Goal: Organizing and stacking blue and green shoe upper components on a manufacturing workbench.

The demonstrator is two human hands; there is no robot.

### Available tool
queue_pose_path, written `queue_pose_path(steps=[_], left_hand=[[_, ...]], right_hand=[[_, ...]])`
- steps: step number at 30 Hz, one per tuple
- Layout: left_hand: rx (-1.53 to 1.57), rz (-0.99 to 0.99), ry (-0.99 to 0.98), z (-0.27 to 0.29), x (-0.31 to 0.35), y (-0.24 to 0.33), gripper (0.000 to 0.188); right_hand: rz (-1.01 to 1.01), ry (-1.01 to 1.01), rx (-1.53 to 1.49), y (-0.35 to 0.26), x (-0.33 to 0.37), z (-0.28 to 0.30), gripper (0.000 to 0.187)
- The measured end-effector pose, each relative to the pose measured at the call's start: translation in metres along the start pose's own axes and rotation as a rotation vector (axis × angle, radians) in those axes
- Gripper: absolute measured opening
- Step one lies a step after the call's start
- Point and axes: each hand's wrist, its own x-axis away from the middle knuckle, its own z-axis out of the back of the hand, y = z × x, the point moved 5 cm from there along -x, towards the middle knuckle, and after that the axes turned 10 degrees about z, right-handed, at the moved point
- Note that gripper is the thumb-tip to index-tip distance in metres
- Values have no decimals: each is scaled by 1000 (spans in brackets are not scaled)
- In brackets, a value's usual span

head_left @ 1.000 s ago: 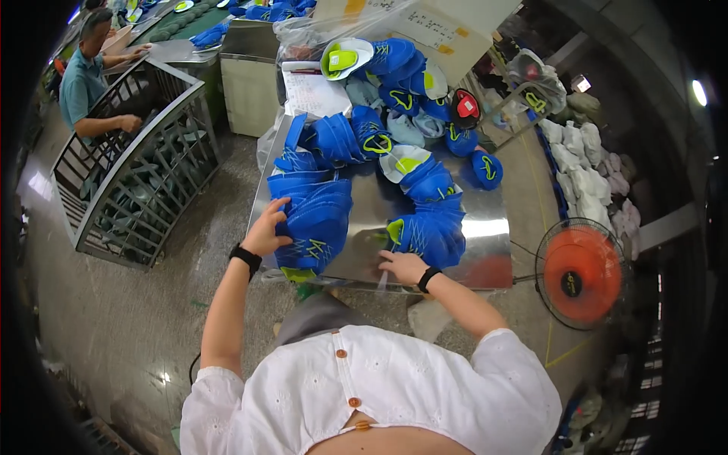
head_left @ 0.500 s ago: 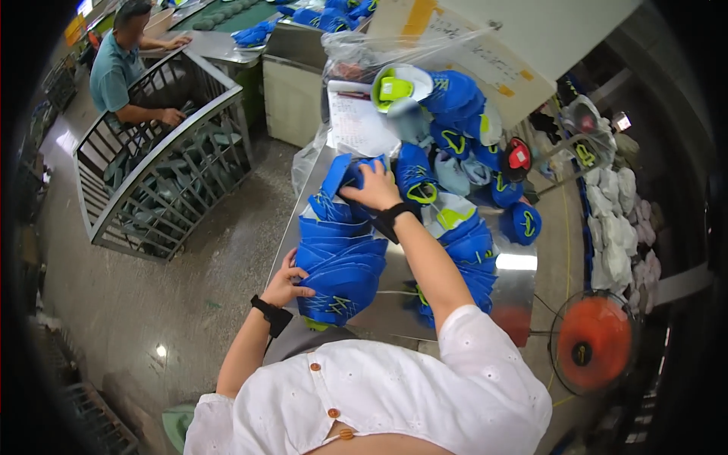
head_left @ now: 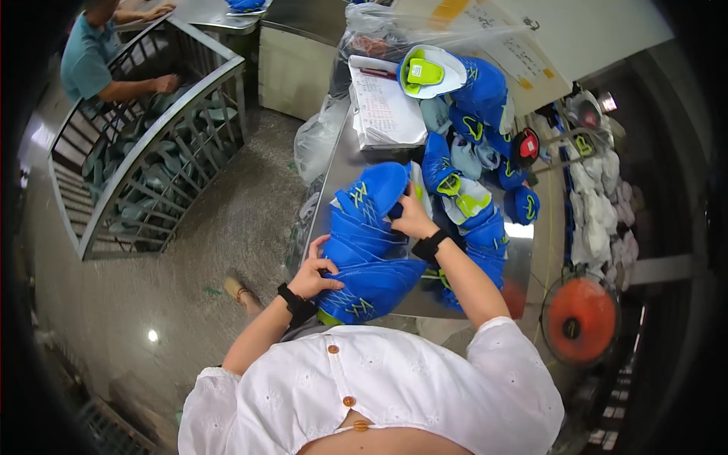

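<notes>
Two hands work one stack on the polished steel worktable (head_left: 337, 178). Largest first: that table runs from 6 toward 12 o'clock. At 9 to 10 o'clock stands a grey metal-railed rack (head_left: 163, 163), where another person in a teal shirt (head_left: 87, 57) reaches in. An orange round fan (head_left: 580, 318) sits at 4 o'clock.

The stack of bright blue shoe uppers with yellow-green stitching (head_left: 371, 254) lies at the near table edge, just below centre. A heap of further blue and lime uppers (head_left: 470, 163) spreads toward 1 o'clock, with a white paper pad (head_left: 387, 114) at 12 o'clock.

The left hand (head_left: 315, 273) rests flat on the stack's 8 o'clock side, fingers spread and pressing the top piece. The right hand (head_left: 413, 220) is at the stack's 2 o'clock corner; its fingers curl onto the far edge of an upper, though whether they pinch it cannot be told.

Change noted: half a second earlier the right hand reached far up the table; it has now drawn back toward the body, and the left hand has shifted onto the stack top. In my judgement, a piece has been added and is being squared.
</notes>
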Motion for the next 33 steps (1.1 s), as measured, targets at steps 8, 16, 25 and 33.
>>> queue_pose_path(steps=[8, 16, 25, 33], left_hand=[[-68, -151, -150, 95, 59, 80, 21], [-306, -445, 1, 188, 101, 168, 21], [-431, -608, 193, 257, 40, 243, 20], [-640, -849, 304, 358, -160, 400, 21]], right_hand=[[-45, 247, -24, -120, -30, -17, 51], [218, 310, 33, -212, -131, -18, 41], [461, 246, 58, -208, -274, 19, 38], [784, 347, 111, -143, -515, 146, 55]])
